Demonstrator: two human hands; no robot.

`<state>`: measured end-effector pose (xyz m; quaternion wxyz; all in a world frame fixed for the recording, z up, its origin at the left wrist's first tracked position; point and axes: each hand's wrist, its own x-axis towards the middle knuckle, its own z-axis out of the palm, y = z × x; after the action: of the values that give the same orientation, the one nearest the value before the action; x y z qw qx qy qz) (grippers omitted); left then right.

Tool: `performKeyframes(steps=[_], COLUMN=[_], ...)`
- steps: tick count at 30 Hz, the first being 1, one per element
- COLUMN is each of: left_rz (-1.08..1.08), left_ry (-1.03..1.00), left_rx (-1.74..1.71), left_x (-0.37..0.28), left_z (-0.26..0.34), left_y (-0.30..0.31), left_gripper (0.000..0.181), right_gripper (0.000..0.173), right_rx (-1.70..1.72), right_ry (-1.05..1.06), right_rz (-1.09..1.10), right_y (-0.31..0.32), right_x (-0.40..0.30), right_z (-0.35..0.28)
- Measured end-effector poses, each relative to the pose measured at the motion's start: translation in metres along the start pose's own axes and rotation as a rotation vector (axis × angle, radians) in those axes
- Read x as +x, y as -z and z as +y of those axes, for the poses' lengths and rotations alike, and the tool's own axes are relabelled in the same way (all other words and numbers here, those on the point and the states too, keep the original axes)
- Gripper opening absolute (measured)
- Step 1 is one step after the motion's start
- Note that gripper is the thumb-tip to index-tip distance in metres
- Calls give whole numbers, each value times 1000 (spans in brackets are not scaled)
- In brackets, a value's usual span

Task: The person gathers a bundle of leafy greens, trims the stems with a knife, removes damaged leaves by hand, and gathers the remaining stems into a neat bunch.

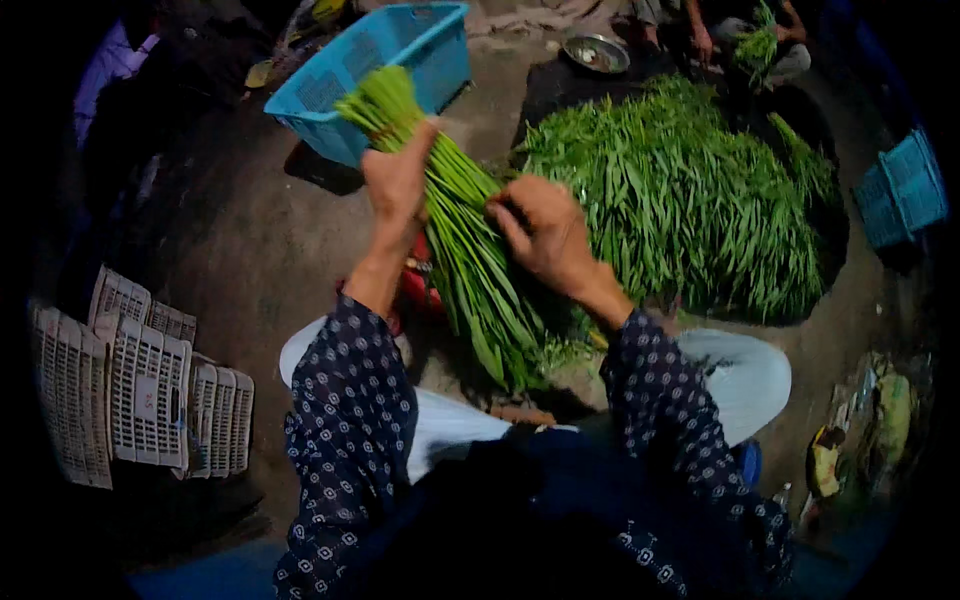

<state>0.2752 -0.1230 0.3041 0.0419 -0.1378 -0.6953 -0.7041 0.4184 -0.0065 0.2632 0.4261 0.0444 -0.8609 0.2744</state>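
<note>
My left hand (397,176) grips a bunch of long-stemmed leafy greens (465,247), which look like water spinach. Its pale cut stem ends point up and away, and a tie seems to circle the stems just above my grip. The leaves hang down towards my lap. At the right side of the stems is my right hand (547,229), its fingers curled and the thumb and fingertips close against the bunch. Whether anything is pinched there is hidden. To the right, a large heap of the same greens (675,202) lies on a dark sheet.
A blue plastic crate (360,127) stands ahead to the left; white plastic crates (150,390) are at far left. Another blue crate (904,187) sits at far right. Beyond the heap are a metal bowl (596,54) and another person's hand (701,45). Something red (420,285) lies below the bunch.
</note>
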Motion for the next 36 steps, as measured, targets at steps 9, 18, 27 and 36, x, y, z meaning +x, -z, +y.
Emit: performKeyframes(steps=[9, 18, 27, 36], left_rz=[43, 235, 108, 76], left_ry=[215, 283, -35, 167], left_rx=[-164, -269, 268, -475], left_x=[127, 158, 94, 129], left_z=[-48, 6, 13, -16], left_y=[142, 275, 281, 170], left_gripper=[43, 41, 50, 62], right_gripper=[16, 21, 26, 65], right_rx=[17, -45, 29, -246], right_ry=[-526, -516, -528, -436], right_rz=[-27, -105, -164, 162], right_y=[82, 84, 105, 156], right_x=[-66, -81, -85, -42], right_z=[69, 78, 65, 33])
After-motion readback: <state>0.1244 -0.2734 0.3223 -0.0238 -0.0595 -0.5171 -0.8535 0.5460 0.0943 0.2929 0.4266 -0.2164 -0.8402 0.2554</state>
